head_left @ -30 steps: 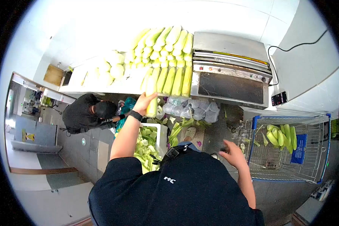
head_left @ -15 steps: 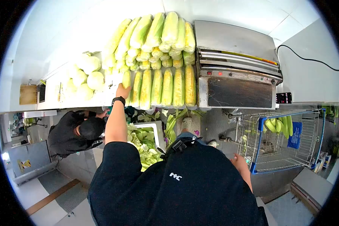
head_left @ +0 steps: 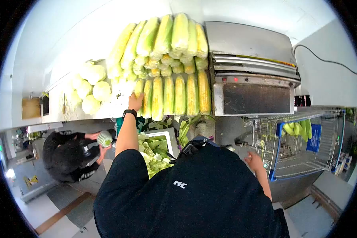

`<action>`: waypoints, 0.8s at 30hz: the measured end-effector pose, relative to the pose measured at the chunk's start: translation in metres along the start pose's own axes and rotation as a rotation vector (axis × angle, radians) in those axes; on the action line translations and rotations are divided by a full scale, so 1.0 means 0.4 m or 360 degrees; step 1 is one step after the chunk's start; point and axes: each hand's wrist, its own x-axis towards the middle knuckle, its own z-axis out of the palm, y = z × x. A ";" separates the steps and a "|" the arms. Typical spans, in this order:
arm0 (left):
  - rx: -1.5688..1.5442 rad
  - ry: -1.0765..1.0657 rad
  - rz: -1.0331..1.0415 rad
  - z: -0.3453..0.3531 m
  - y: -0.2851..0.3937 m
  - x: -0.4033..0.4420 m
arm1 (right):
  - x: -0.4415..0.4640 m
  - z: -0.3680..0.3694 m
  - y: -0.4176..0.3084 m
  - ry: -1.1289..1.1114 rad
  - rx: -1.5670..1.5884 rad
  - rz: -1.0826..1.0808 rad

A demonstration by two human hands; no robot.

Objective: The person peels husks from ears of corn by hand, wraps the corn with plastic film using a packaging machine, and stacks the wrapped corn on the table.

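My left hand [head_left: 135,102], with a black wristband, has its fingers round the near end of an ear of corn [head_left: 139,86]. That ear lies on the counter at the left end of the front row. Beside it runs the row of wrapped corn ears [head_left: 169,95], husks partly on, with a stacked pile of corn [head_left: 163,37] behind. My right hand [head_left: 254,162] hangs low by my side near the shopping cart, fingers loosely apart and nothing seen in it.
Cabbages [head_left: 94,74] sit left on the counter; a wrapping machine [head_left: 258,95] stands right, a phone [head_left: 302,100] beside it. Below are a bin of leaves [head_left: 156,152] and a cart [head_left: 281,139] with bananas [head_left: 297,129]. A co-worker [head_left: 69,154] at left holds a netted cabbage [head_left: 104,139].
My left hand stays at the same ear of corn as the view shifts slightly. The co-worker has moved back from the counter and now holds a netted cabbage.
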 end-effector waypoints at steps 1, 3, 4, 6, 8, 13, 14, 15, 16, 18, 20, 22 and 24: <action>-0.0026 -0.0083 0.0011 0.019 0.038 0.003 | 0.007 0.010 -0.003 -0.0001 -0.0015 -0.0093; 0.0383 -0.0051 -0.0162 0.041 0.004 0.042 | -0.007 -0.021 -0.031 0.0034 -0.0016 0.0072; 0.1094 -0.0010 0.0365 0.066 -0.063 0.064 | -0.008 -0.016 -0.008 0.0304 -0.0019 -0.0141; 0.1516 -0.0004 0.0477 0.068 -0.084 0.100 | -0.049 -0.130 -0.067 0.0688 0.0222 -0.0073; -0.0341 0.0511 0.0283 0.074 0.068 -0.006 | -0.075 -0.218 -0.051 0.0946 0.0473 0.0224; -0.0164 0.0397 0.0833 0.176 0.441 -0.270 | -0.028 -0.261 0.254 0.1456 0.0850 0.0552; -0.0116 0.0327 0.0987 0.192 0.533 -0.336 | 0.014 -0.237 0.348 0.1429 0.0890 0.0667; -0.0070 0.0260 0.1140 0.209 0.631 -0.406 | 0.050 -0.217 0.425 0.1444 0.0928 0.0680; -0.0006 0.0200 0.1247 0.226 0.710 -0.457 | 0.091 -0.204 0.495 0.1343 0.1203 0.0831; -0.0041 -0.0078 0.1259 0.273 0.807 -0.520 | 0.152 -0.223 0.622 0.1174 0.1227 0.0884; 0.0125 -0.0277 0.1319 0.323 0.923 -0.600 | 0.239 -0.230 0.726 0.1171 0.1824 0.0946; 0.0109 -0.0512 0.1351 0.386 1.018 -0.660 | 0.310 -0.262 0.823 0.1147 0.2433 0.0996; 0.0208 -0.0683 0.1325 0.449 1.118 -0.716 | 0.386 -0.277 0.887 0.1222 0.3185 0.0876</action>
